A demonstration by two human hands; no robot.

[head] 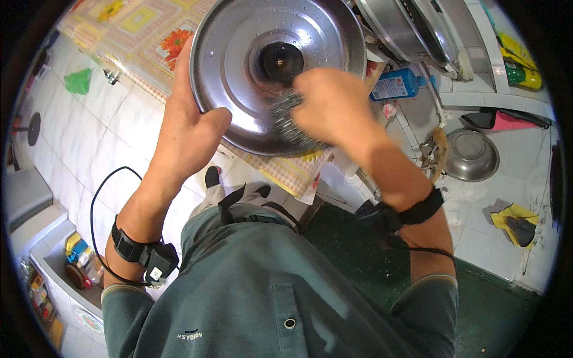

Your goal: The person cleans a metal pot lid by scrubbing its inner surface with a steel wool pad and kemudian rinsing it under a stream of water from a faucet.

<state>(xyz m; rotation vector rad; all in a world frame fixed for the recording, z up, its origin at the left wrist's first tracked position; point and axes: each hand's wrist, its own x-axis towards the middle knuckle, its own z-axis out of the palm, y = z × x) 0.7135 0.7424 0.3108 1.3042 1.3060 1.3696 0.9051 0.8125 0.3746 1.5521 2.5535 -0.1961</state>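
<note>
A round stainless steel pot lid point(241, 58), wet with droplets, is tilted up before me at the top of the view. Its black centre knob point(281, 61) faces me. My left hand point(192, 121) grips the lid's left rim, with the thumb on the near face and the fingers behind it. In my right hand point(329, 105) is a steel wool scourer point(288, 118), pressed on the lid just below the knob. Motion blurs the scourer and that hand.
Under the lid is a table with a floral cloth point(138, 49). To the right stand a large metal pot point(389, 29), a blue bottle point(394, 85), an upturned steel basin point(472, 154) and a yellow cloth point(515, 226). A green plastic piece point(78, 81) lies on the tiled floor.
</note>
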